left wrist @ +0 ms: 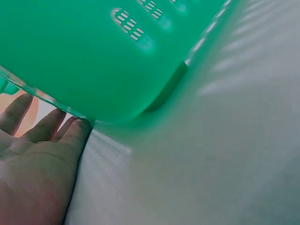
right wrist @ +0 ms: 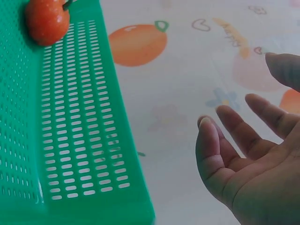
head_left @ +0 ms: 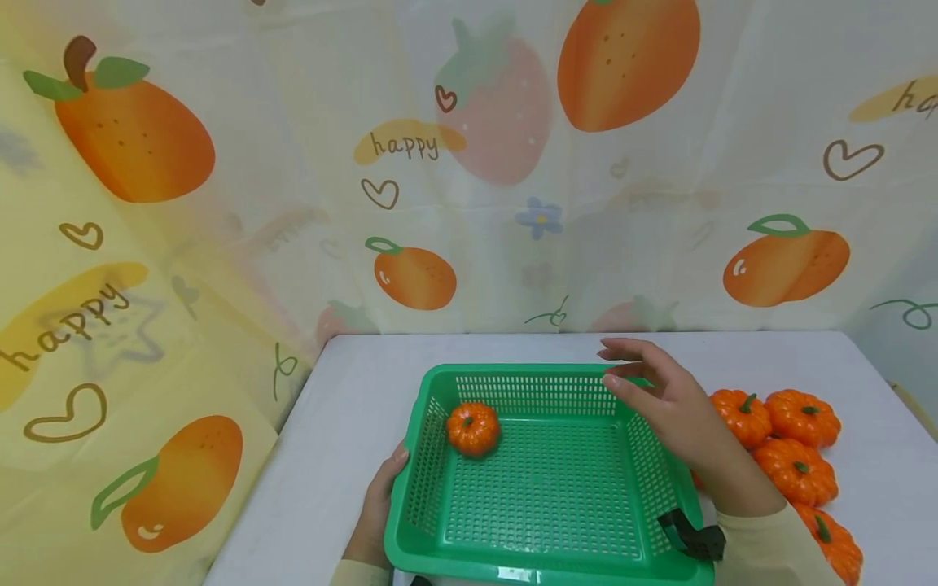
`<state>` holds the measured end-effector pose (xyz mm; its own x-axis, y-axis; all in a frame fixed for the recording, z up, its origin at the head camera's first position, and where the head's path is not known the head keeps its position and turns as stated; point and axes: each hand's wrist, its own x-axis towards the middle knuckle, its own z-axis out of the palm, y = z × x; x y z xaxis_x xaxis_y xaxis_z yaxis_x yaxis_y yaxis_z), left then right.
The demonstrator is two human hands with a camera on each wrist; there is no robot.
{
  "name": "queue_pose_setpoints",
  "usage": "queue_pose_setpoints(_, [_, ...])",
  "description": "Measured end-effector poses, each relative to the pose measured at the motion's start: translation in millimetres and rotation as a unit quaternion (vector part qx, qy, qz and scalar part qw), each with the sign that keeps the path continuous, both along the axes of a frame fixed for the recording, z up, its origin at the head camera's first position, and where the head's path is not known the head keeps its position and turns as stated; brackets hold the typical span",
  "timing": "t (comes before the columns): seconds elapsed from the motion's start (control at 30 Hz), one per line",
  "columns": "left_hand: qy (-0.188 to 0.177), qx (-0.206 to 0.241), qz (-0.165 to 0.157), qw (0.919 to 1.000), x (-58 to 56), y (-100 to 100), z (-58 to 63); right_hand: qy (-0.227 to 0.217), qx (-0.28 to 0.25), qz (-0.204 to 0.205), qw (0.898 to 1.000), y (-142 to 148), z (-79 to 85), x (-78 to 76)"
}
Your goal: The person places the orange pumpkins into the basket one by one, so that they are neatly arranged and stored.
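Note:
A green plastic basket (head_left: pixel 542 488) with slotted walls stands on the white table. Inside it, near the back left corner, sits one small orange pumpkin (head_left: pixel 473 429), also seen in the right wrist view. My left hand (head_left: pixel 384 496) is at the basket's left side; in the left wrist view its extended fingers (left wrist: pixel 44 125) touch the rim from outside. Above the back right corner of the basket, my right hand (head_left: pixel 663 399) hangs with loosely bent fingers and thumb apart, nothing between them.
Several more orange pumpkins (head_left: pixel 795 470) lie on the table (head_left: pixel 879 456) right of the basket, partly behind my right forearm. A black piece (head_left: pixel 692 537) overlaps the basket's front right corner. A fruit-printed cloth (head_left: pixel 498 244) hangs behind and to the left.

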<state>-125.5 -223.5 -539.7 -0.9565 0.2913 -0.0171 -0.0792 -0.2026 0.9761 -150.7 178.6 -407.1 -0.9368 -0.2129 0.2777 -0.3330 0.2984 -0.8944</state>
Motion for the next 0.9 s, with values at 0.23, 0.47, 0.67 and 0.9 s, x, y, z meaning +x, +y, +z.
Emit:
queue_pose_setpoints(0.23, [-0.016,0.007,0.022,0.9996,1.2,3,-0.7,0.021,-0.007,0.003,1.0,7,3.3,9.4])
queue_pose_setpoints(0.47, [-0.022,0.017,0.016,0.9995,2.2,1,0.9,0.038,-0.007,-0.006,0.999,18,4.8,16.2])
queue_pose_setpoints(0.67, [-0.015,0.013,0.014,0.9997,1.1,1,1.0,0.043,-0.01,-0.008,0.999,24,3.6,21.4])
queue_pose_setpoints(0.9, [-0.013,-0.003,0.016,0.9998,1.3,1,0.3,0.022,0.005,-0.033,0.999,38,1.2,33.8])
